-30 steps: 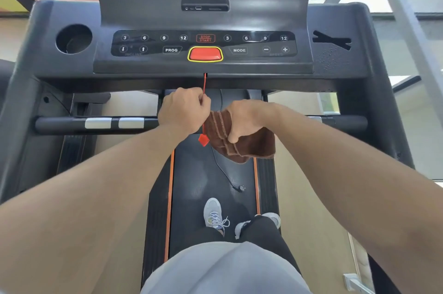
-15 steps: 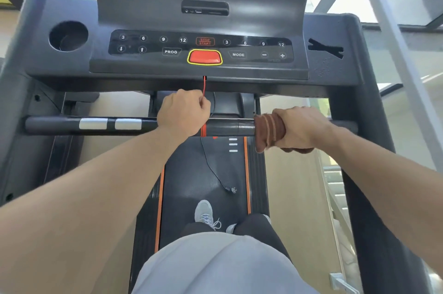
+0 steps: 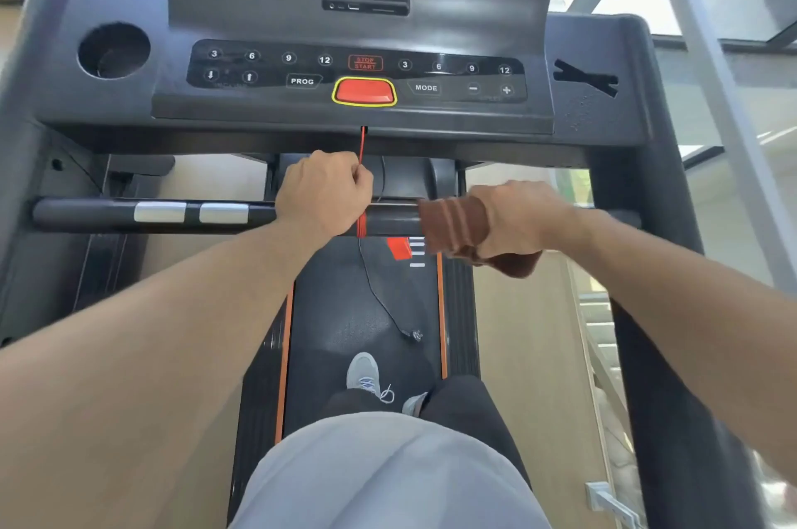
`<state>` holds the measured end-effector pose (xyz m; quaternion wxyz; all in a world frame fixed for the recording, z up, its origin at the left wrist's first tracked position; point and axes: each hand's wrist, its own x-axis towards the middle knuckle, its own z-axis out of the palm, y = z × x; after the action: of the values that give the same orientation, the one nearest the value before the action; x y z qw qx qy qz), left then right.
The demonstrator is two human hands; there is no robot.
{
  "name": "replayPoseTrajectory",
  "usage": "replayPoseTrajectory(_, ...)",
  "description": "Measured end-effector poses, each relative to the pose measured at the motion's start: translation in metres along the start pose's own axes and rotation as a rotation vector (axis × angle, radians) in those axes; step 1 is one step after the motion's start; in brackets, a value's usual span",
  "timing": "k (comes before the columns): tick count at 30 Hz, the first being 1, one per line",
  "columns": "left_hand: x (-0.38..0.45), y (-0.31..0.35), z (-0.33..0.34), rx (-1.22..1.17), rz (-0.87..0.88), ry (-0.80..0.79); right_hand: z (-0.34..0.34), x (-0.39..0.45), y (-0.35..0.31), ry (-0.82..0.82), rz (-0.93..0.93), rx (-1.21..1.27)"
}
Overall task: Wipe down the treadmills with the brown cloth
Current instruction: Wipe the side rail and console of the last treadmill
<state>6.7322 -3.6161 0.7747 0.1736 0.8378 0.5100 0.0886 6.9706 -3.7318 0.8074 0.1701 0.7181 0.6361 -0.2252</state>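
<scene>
On treadmill handlebar: brown cloth, soft, light, pliable; right hand grips it wrapped round bar. Left hand fisted, pinching red safety cord aside. Best held bunched.

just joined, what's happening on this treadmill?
A person stands on the treadmill belt, wiping its front handlebar. The right hand grips the brown cloth wrapped around the bar, right of centre. The left hand grips the bar at the middle and holds the red safety cord aside. The console above is untouched.
</scene>
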Motion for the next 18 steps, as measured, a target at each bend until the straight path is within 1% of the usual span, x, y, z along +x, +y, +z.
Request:
replayPoseTrajectory(2, 0.0, 0.0, 0.001, 0.002, 0.002, 0.002, 0.003, -0.017, 0.041, -0.041, 0.079, 0.07)
replayPoseTrajectory(3, 0.001, 0.0, 0.0, 0.011, 0.004, 0.001, 0.007, -0.023, 0.056, -0.023, 0.107, 0.072)
replayPoseTrajectory(5, 0.002, 0.001, -0.001, 0.019, 0.009, -0.001, 0.017, -0.028, 0.067, 0.066, 0.126, 0.046)
replayPoseTrajectory(6, 0.002, 0.001, -0.001, 0.017, 0.009, 0.001, 0.024, -0.029, 0.065, 0.136, 0.114, 0.019)
replayPoseTrajectory(9, 0.0, 0.003, 0.0, 0.012, 0.006, 0.009, 0.042, -0.025, 0.031, 0.407, 0.043, -0.001)
replayPoseTrajectory(12, -0.001, 0.003, 0.0, 0.02, 0.017, 0.035, 0.053, 0.003, -0.049, 0.597, -0.01, 0.038)
replayPoseTrajectory(14, -0.002, 0.003, 0.003, 0.029, 0.049, 0.092, 0.055, 0.018, -0.096, 0.634, -0.04, 0.04)
replayPoseTrajectory(15, -0.004, 0.003, 0.004, 0.026, 0.06, 0.125, 0.056, 0.023, -0.105, 0.646, -0.048, 0.024)
replayPoseTrajectory(18, -0.006, -0.001, 0.01, 0.007, 0.101, 0.197, 0.059, 0.019, -0.083, 0.669, -0.088, -0.046)
